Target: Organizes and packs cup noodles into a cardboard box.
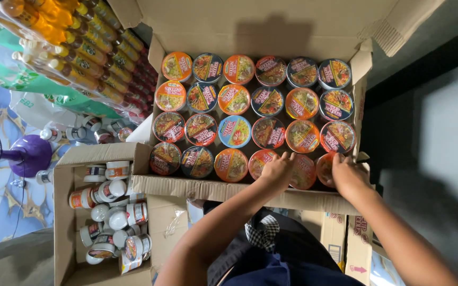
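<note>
Head view: both hands down in the front row of a carton (250,191) packed with noodle cups.

Small box of jars (109,212) at eight o'clock; centre, left hand (278,170) cupped over an orange-lidded cup (302,172); right hand (347,173) curled at a red-lidded cup (325,168), grip probably closed, fingertips hidden. Seating the last cups, seemingly; next calls for pressing them level.

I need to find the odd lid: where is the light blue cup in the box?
In the head view, the light blue cup sits near the middle of the open cardboard box, in the third row from the far side, between two red-lidded cups, just beyond the left hand.
</note>
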